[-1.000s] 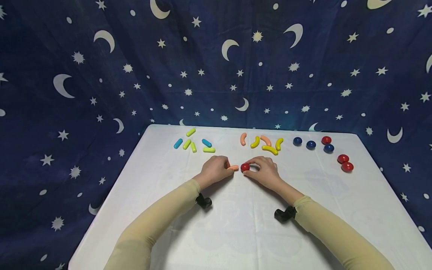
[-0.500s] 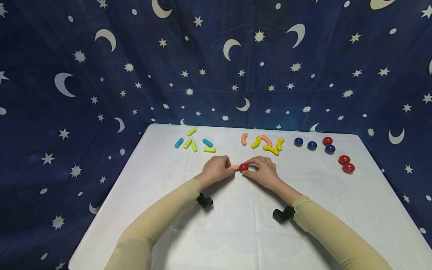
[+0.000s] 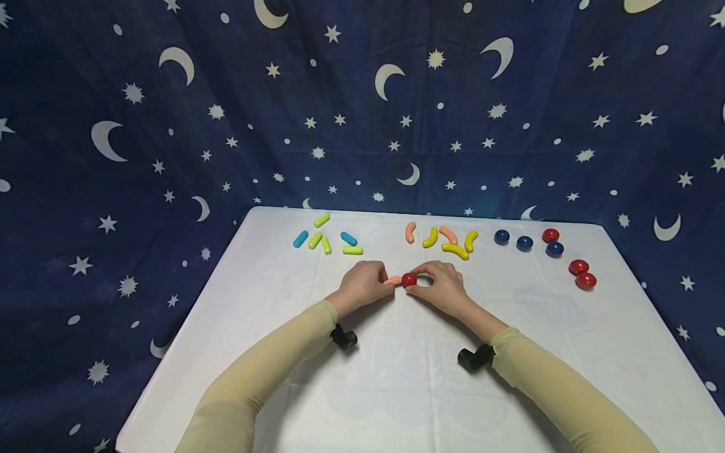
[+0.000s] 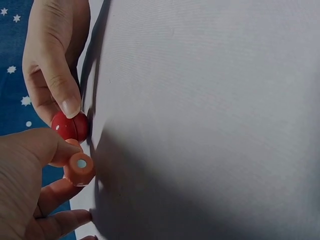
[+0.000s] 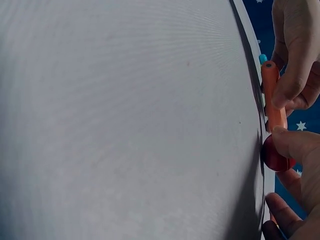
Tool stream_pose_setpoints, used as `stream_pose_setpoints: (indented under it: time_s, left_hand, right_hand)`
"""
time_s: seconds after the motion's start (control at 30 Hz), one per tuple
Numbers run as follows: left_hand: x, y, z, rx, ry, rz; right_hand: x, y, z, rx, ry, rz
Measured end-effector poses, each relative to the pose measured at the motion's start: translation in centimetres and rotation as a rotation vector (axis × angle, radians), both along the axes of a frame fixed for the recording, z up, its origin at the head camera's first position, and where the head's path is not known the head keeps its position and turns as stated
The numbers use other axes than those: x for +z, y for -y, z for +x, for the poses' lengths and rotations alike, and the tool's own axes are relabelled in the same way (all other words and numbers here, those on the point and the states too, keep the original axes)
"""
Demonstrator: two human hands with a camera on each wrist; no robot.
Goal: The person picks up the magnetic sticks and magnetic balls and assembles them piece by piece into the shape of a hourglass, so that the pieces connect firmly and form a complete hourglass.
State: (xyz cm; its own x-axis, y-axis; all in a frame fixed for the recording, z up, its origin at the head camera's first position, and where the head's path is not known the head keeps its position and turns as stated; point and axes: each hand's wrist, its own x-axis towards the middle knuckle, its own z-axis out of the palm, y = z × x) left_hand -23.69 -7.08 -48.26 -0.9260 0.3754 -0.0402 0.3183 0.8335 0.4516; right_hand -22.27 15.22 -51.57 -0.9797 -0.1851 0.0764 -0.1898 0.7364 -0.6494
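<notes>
Near the middle of the white table my left hand (image 3: 362,283) pinches an orange magnetic stick (image 3: 394,280) between thumb and fingers. A small round metal-looking spot shows on the end of the orange stick (image 4: 80,172) in the left wrist view. My right hand (image 3: 444,289) pinches a glossy red ball (image 3: 409,280), its thumb on the near side. The red ball (image 5: 274,154) sits right at the stick's other end, in line with it. Fingers cover part of both pieces.
Along the back of the table (image 3: 385,390) lie green sticks (image 3: 315,240) and blue sticks (image 3: 348,238) at left, curved yellow (image 3: 455,251) and orange pieces (image 3: 410,232) at centre. Blue balls (image 3: 524,243) and red balls (image 3: 586,280) lie at right. A starry curtain (image 3: 340,94) hangs behind.
A second ago a small gap stood between the red ball and the orange stick. My right hand has moved slightly left, bringing the ball to the stick's end; my left hand has hardly moved.
</notes>
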Motion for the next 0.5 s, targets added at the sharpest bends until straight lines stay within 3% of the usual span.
stream_pose_setpoints:
  time_s: [0.5]
  left_hand:
    - [0.34, -0.17, 0.27, -0.033, 0.034, -0.012]
  right_hand:
    - [-0.02, 0.39, -0.21, 0.042, -0.012, -0.001]
